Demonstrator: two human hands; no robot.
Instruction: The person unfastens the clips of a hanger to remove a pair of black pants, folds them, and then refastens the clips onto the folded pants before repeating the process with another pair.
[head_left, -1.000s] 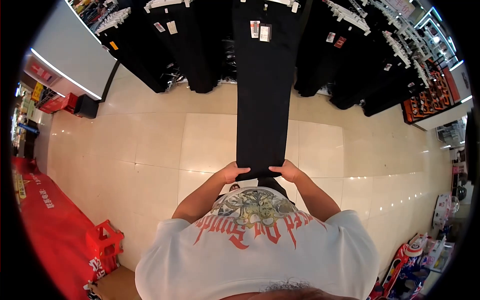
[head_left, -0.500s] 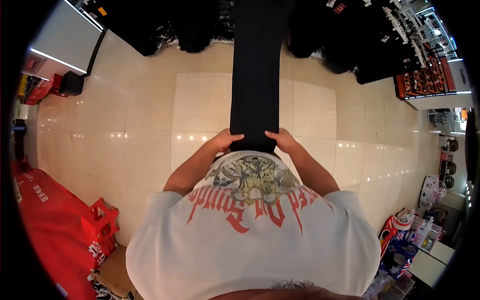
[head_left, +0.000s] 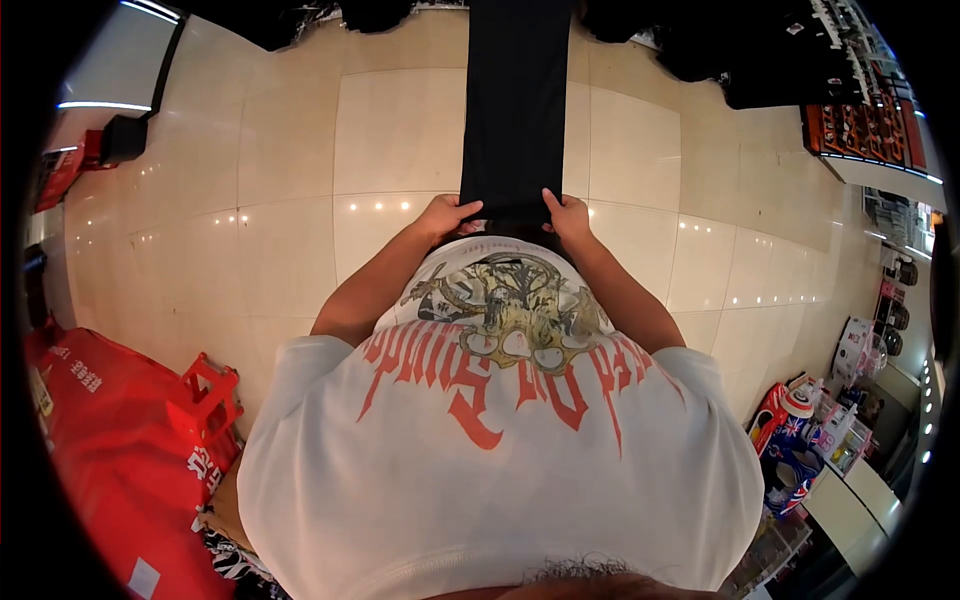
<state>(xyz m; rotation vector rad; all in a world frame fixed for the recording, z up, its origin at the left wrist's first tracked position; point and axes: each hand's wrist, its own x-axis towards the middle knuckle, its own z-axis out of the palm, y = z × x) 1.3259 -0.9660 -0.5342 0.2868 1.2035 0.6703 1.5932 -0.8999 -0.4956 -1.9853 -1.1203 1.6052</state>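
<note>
A long, flat black garment, shaped like trousers folded lengthwise, stretches away from my body to the top edge of the view. My left hand pinches its near left corner, thumb on top and fingers underneath. At the near right corner my right hand grips it in the same way, with the thumb pointing forward. Between the two hands the near edge is pulled fairly straight, close in front of the printed white T-shirt I wear. The garment's far end is out of view.
Black clothes hang along the far side. Pale floor tiles lie beneath me. To the left are a red cover and a red plastic stool. An orange display rack and boxed goods stand at the right.
Both hands and the near end of the garment have moved up in the view, while the surroundings shifted upward too. My right thumb now points more forward; both hands keep their grip.
</note>
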